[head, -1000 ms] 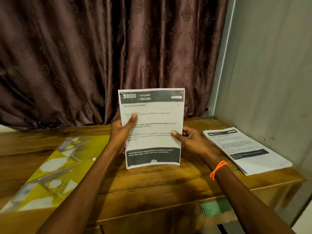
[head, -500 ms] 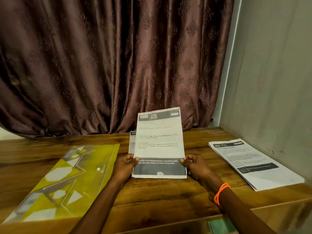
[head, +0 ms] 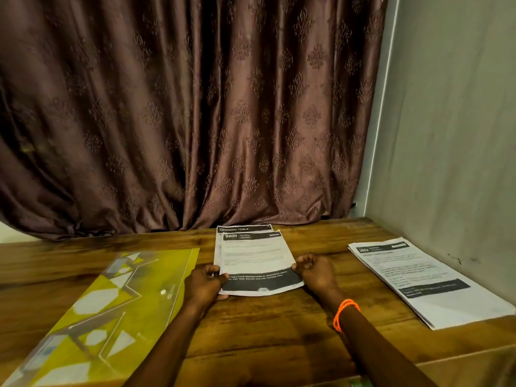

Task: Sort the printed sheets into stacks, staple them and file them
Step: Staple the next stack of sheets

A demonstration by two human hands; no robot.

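The top sheet (head: 255, 261) of the middle stack carries "3800" in its dark header; the sheet beneath (head: 244, 228) reads "DRESSING TABLE". The right-hand stack (head: 424, 280) shows "2652".

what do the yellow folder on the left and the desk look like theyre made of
The yellow folder looks like thin glossy plastic: light glares off it, and it has clear edges and a small snap button. The desk looks like wood or wood-grain laminate with a satin varnish; brown grain streaks and plank seams show, but which of the two cannot be told.
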